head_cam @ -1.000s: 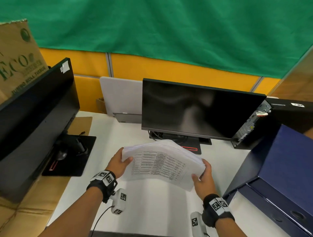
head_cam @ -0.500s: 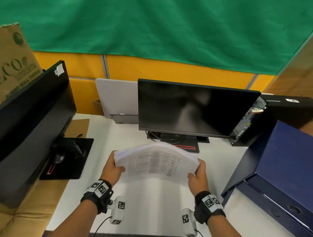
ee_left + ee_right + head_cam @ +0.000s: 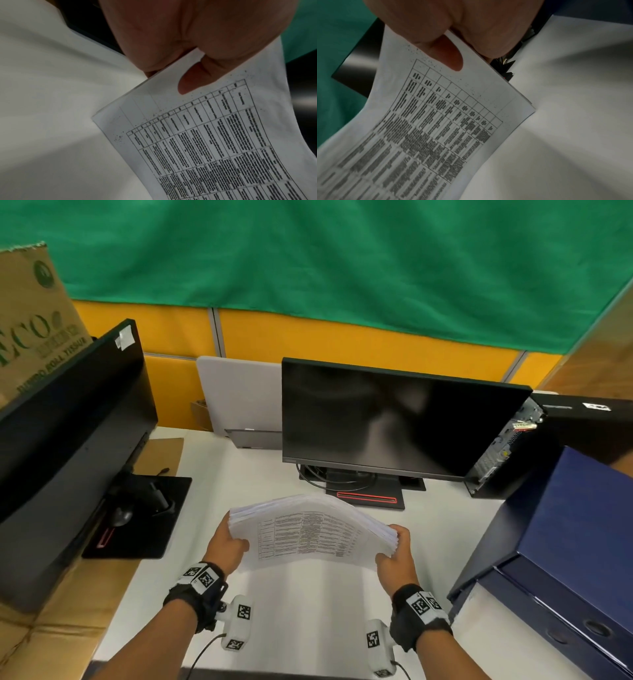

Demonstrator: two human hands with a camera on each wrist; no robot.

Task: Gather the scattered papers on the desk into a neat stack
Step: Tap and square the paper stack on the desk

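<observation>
A thick stack of white papers (image 3: 310, 530) with a printed table on top is held above the white desk (image 3: 308, 611), tilted toward me and bowed upward in the middle. My left hand (image 3: 227, 544) grips its left edge and my right hand (image 3: 397, 549) grips its right edge. In the left wrist view the thumb lies on the top sheet (image 3: 214, 142), with the fingers under the stack. The right wrist view shows the same grip on the sheet (image 3: 436, 121).
A dark monitor (image 3: 394, 419) stands behind the stack, its base (image 3: 364, 494) just beyond the papers. A second black monitor (image 3: 68, 419) stands at left over flat cardboard (image 3: 51, 611). A navy box (image 3: 565, 542) and a black computer case (image 3: 582, 433) stand at right.
The stack has levelled out and squared up between both hands and come slightly nearer to me. Both hands keep their grip on the side edges.
</observation>
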